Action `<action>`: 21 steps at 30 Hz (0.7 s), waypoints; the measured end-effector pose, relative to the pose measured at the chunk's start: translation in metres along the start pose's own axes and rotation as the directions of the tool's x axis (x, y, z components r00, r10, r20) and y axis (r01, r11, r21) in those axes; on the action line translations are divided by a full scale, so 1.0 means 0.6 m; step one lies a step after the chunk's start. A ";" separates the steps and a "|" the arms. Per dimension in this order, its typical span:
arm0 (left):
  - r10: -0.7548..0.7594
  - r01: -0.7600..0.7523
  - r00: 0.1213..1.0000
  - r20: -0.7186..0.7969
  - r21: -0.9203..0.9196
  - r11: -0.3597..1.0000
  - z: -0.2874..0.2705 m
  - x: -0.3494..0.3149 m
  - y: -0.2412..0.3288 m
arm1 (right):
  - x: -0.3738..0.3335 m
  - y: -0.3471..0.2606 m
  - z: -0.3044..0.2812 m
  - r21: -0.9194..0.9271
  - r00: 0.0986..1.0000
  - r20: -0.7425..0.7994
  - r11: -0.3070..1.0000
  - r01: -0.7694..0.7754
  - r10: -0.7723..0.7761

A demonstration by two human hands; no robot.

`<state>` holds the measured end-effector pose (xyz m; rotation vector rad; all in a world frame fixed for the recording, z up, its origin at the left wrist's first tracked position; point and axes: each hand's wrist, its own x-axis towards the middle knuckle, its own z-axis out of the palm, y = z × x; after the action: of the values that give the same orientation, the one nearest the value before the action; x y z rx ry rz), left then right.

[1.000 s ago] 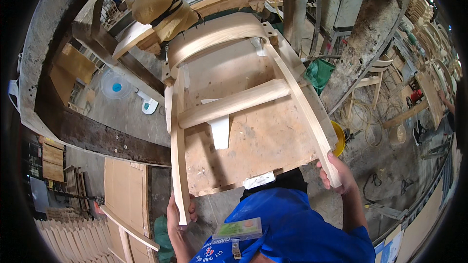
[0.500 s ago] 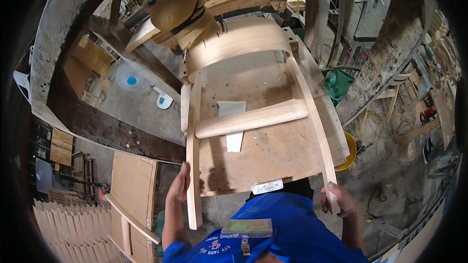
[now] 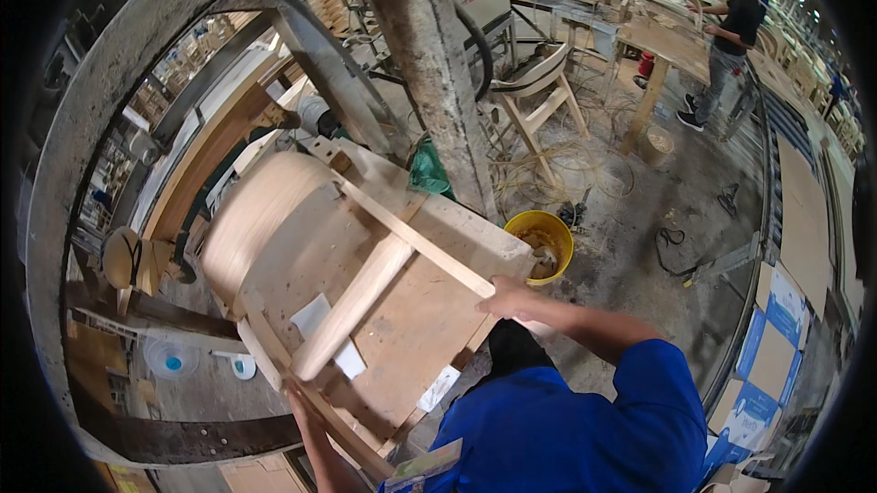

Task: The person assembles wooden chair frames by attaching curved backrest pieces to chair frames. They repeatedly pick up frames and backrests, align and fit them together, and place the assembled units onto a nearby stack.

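Wd frame (image 3: pixel 370 290): xbar (image 3: pixel 352 314) sitting joined, rest unclear; my R hand (image 3: pixel 510 299) gripping frame's R rail (image 3: pixel 422 242), L hand (image 3: pixel 302 409) touching L, closure unclear.

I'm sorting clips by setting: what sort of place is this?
Probably a furniture workshop: a bare wooden frame in front, a wooden chair beyond, and a person standing by a wooden table.
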<state>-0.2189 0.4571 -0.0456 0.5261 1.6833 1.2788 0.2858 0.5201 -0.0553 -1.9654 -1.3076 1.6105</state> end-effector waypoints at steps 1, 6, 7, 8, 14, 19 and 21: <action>0.005 -0.005 1.000 0.026 0.024 1.000 -0.006 -0.008 -0.005 | -0.011 0.021 0.009 -0.041 0.998 -0.043 0.998 0.049 -0.051; 0.047 -0.064 0.990 -0.130 -0.129 0.990 -0.041 -0.101 -0.099 | -0.082 0.123 0.004 -0.149 0.972 -0.102 0.969 0.197 -0.213; 0.087 -0.113 0.977 -0.195 -0.126 0.986 -0.045 -0.123 -0.120 | -0.093 0.140 -0.002 -0.160 0.972 -0.086 0.966 0.203 -0.219; 0.073 -0.116 0.981 -0.181 -0.236 0.965 -0.047 -0.145 -0.140 | -0.105 0.156 -0.010 -0.171 0.972 -0.071 0.963 0.207 -0.222; 0.031 -0.152 0.971 -0.235 -0.517 0.843 -0.027 -0.270 -0.238 | -0.193 0.261 -0.054 -0.239 0.941 -0.096 0.925 0.295 -0.325; 0.014 -0.174 0.956 -0.292 -0.527 0.832 0.009 -0.385 -0.303 | -0.286 0.374 -0.094 -0.157 0.920 -0.186 0.935 0.319 -0.346; 0.004 -0.168 0.955 -0.298 -0.526 0.834 0.026 -0.435 -0.327 | -0.326 0.427 -0.125 -0.191 0.906 -0.233 0.930 0.314 -0.354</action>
<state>-0.0434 0.1906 -0.1174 0.0694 1.4238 1.8899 0.4762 0.2511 -0.0854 -1.8301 -1.5871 1.0775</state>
